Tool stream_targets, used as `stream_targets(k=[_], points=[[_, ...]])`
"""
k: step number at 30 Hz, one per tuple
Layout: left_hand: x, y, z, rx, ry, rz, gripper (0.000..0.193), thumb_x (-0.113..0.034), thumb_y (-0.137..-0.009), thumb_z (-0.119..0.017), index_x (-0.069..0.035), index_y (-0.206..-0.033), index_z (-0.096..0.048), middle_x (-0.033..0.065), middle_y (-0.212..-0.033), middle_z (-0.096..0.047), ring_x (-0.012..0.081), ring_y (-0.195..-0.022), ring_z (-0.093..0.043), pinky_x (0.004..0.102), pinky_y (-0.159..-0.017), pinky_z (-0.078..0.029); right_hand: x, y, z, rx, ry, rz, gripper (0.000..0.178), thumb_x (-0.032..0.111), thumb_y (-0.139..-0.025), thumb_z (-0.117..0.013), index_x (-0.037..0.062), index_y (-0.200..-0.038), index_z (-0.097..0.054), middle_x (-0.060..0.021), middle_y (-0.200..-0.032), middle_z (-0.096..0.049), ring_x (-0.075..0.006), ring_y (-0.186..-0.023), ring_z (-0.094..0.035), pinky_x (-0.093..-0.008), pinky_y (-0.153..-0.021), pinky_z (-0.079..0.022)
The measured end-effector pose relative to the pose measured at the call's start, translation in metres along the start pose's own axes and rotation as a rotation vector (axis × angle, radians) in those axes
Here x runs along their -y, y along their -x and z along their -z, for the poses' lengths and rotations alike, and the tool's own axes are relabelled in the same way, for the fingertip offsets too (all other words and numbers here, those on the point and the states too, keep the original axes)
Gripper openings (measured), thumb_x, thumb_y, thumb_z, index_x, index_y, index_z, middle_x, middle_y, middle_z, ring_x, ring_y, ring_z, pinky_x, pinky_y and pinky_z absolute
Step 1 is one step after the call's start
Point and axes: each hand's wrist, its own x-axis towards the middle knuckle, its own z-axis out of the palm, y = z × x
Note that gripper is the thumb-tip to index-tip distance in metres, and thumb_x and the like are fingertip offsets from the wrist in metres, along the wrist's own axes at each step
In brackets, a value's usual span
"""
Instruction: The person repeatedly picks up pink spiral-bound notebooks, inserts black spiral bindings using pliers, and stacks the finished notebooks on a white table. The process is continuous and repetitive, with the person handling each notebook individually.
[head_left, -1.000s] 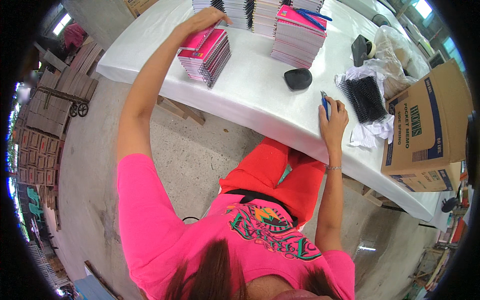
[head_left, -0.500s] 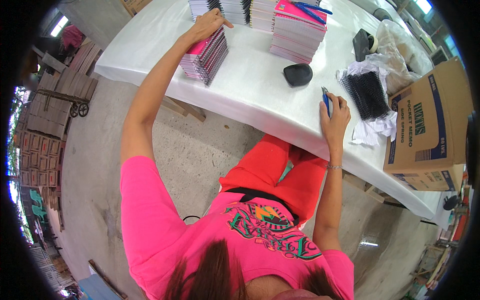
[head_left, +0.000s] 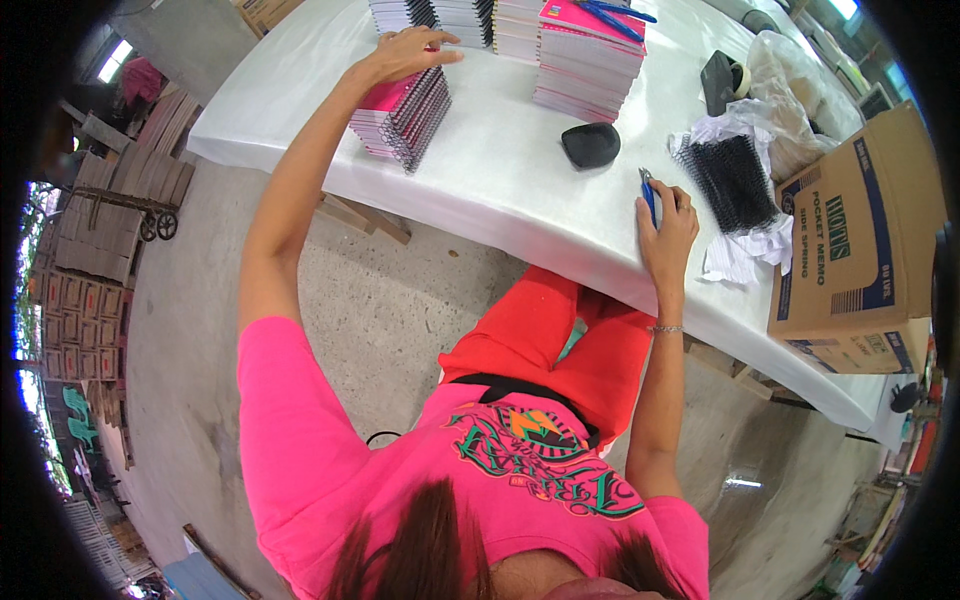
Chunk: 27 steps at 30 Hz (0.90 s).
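Note:
At the left of the table stands a short stack of spiral notebooks (head_left: 385,125) with pink covers, their black coils facing right. My left hand (head_left: 405,55) lies over the far end of the top one, fingers stretched to the right and holding nothing that I can see. At the right, near the table's front edge, my right hand (head_left: 670,230) is closed around blue-handled cutting pliers (head_left: 647,192), whose metal jaws point away from me. A black rounded object (head_left: 591,146) sits on the cloth between the two hands.
A taller notebook stack (head_left: 590,70) carries another blue-handled tool (head_left: 612,18). More notebook stacks (head_left: 463,22) stand behind. Right of my right hand are black coils (head_left: 732,185) on crumpled paper, a tape roll (head_left: 740,80), a plastic bag (head_left: 790,90) and a cardboard box (head_left: 850,250).
The fingers of my left hand have straightened out over the notebook stack. My right hand keeps its hold on the pliers, nearly unmoved. The whole view has shifted slightly.

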Motion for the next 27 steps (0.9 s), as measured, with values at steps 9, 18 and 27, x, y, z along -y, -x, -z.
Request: stream_targets(k=[9, 18, 27], points=[[0.03, 0.005, -0.005, 0.062, 0.034, -0.042, 0.065, -0.055, -0.077, -0.066, -0.006, -0.12, -0.063, 0.0206, -0.122, -0.064, 0.0351, -0.114, -0.06, 0.0456, -0.099, -0.044, 0.003, 0.0, -0.001, -0.013, -0.035, 0.012, 0.038, 0.028, -0.091, -0.064, 0.0121, -0.126, -0.061, -0.0175, -0.126, -0.053, -0.036, -0.12, -0.048, -0.0488, -0.108, -0.03], [0.023, 0.023, -0.005, -0.237, 0.044, -0.125, 0.066, -0.054, -0.087, -0.063, -0.008, -0.134, -0.056, 0.0178, -0.137, -0.053, 0.0305, -0.128, -0.05, 0.0401, -0.108, -0.039, 0.012, -0.002, 0.0, -0.158, 0.05, 0.052, 0.034, 0.026, -0.089, -0.068, 0.0139, -0.12, -0.065, -0.0168, -0.122, -0.056, -0.0349, -0.113, -0.051, -0.0482, -0.104, -0.032], [0.07, 0.102, -0.008, -0.236, 1.092, 0.461, 0.093, -0.074, -0.096, -0.022, 0.001, -0.15, -0.032, 0.0267, -0.15, -0.039, 0.0342, -0.141, -0.035, 0.0414, -0.119, -0.021, 0.146, -0.019, -0.058, 0.167, -0.773, 0.361, 0.038, 0.015, -0.094, -0.061, 0.0078, -0.131, -0.058, -0.0195, -0.128, -0.057, -0.0373, -0.119, -0.052, -0.044, -0.104, -0.041]])
